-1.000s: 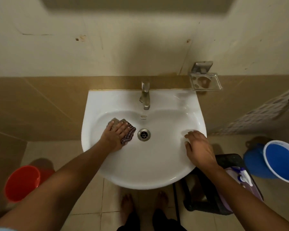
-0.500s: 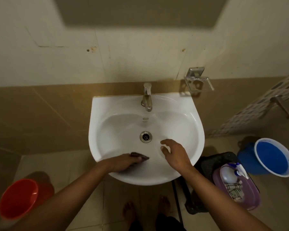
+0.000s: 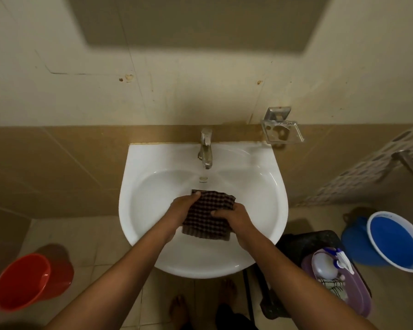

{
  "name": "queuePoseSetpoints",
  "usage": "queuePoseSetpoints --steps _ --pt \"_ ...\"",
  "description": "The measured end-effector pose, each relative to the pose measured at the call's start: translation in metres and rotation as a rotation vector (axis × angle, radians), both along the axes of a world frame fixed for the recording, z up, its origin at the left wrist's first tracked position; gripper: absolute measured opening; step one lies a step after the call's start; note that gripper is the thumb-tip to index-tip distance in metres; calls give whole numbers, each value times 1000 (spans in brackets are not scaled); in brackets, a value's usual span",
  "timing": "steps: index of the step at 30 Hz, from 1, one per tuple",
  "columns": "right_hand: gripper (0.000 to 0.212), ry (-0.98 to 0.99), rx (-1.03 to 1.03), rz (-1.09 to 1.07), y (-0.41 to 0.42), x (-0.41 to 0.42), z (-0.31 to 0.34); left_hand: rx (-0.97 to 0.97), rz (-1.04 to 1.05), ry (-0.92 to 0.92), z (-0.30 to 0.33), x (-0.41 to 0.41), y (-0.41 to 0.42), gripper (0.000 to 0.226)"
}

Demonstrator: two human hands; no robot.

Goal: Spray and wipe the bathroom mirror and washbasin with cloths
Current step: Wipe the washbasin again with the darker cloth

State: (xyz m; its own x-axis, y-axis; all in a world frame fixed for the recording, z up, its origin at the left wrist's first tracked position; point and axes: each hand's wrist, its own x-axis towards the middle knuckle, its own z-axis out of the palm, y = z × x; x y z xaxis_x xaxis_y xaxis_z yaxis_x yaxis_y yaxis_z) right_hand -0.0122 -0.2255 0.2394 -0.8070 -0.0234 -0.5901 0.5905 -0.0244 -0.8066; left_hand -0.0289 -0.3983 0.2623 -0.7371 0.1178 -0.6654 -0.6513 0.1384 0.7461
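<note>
No legible text anywhere.

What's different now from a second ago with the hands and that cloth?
The left hand slid the checked cloth from the basin's left side to the near rim, then to the middle. The right hand left the right rim of the washbasin and took hold too; both hands now hold it spread out over the bowl, covering the drain. Tap and buckets stayed put.

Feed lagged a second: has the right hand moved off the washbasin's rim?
Yes. The right hand left the white ceramic washbasin rim, moved inward toward the drain, now gripping the brown checked cloth.
</note>
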Motion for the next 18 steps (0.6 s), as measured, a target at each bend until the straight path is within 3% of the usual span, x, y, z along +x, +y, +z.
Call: queuePoseSetpoints --steps 4,6,10,14,18 --pt "25 -162 -41 -393 27 -32 -15 -41 20 12 -4 -11 -8 41" --pt "35 -227 11 -523 37 -49 -17 -77 55 16 -7 -14 -15 40" --pt "46 -236 78 -427 7 -94 -21 -99 122 27 -13 -14 -28 39" --pt "35 -293 -70 -549 -49 -130 -24 -88 178 56 -12 -12 -42 36" --pt "42 -313 -256 -643 -85 -129 -33 -68 227 73 -13 -10 -61 37"
